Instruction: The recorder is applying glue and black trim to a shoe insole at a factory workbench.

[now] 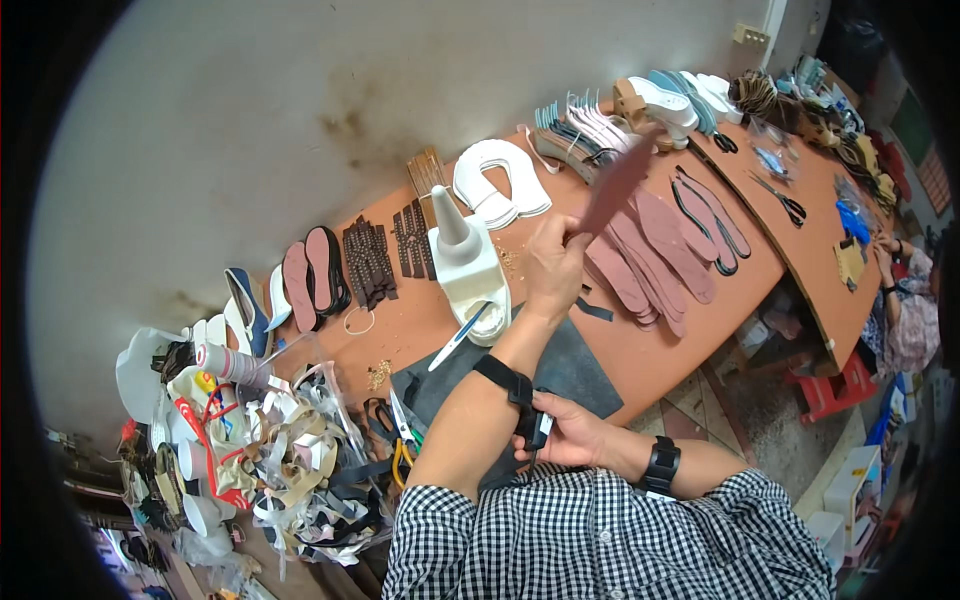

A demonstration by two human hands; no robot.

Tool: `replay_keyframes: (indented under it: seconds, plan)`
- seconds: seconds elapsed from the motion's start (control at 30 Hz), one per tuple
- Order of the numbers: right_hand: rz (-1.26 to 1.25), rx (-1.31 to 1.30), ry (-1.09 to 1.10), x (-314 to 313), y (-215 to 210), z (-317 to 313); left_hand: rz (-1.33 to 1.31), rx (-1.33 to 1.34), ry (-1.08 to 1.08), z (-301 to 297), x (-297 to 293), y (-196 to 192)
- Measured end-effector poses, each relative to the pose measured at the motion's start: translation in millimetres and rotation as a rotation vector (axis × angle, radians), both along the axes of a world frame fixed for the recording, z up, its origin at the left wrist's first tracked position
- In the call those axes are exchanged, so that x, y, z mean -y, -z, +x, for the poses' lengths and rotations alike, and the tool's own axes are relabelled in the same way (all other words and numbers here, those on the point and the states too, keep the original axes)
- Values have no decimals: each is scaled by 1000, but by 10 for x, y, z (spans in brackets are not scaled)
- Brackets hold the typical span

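The left hand (553,268) is raised over the orange worktable (690,350), its fingers pinched shut on a flat, matte brown insole (617,186) that points toward one o'clock. At four o'clock of it, similar reddish insoles (650,255) lie fanned. The right hand (570,432), fingers curled, grips the black wrist strap (520,393) on the left forearm.
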State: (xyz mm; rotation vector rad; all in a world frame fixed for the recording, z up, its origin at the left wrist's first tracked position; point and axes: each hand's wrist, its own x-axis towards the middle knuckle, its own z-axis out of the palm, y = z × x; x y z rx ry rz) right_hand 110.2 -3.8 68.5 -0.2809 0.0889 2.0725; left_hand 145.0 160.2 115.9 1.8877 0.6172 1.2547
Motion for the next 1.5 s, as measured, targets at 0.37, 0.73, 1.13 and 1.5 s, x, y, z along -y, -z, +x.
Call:
replay_keyframes:
  seconds: [0.37,0.73,1.13,1.5]
  plan:
    - [69,105,-156,-100,-40,43,-659,183,176,-217,-3,23]
    - [122,718,59,-489,197,1126,-961,223,203,-749,117,298]
    - [32,964,228,-463,255,878,-1286,-184,392,-1029,466,811]
    - [-31,1077,442,-291,207,702,61,-581,-425,-1909,21,692]
